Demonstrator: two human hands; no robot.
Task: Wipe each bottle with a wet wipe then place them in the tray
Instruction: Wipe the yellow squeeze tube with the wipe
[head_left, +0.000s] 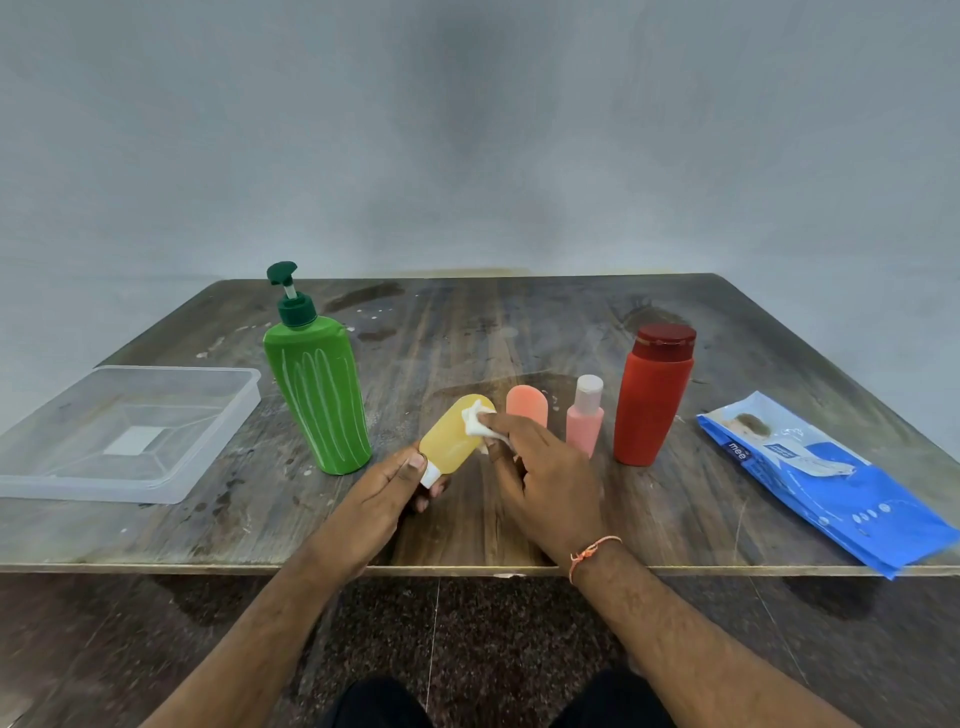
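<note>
Head view: left hand (387, 488) grips the yellow bottle (454, 434) by its cap end, tilted above the table (519, 332). Right hand (540, 478) pinches the wipe (477, 422) against its upper side. Best rotate the bottle, covering every face. Tray (208, 441) far left, holding nothing.

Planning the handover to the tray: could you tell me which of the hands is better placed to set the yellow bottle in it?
Left hand, probably: it already grips the yellow bottle, and the clear tray lies on its side.
</note>
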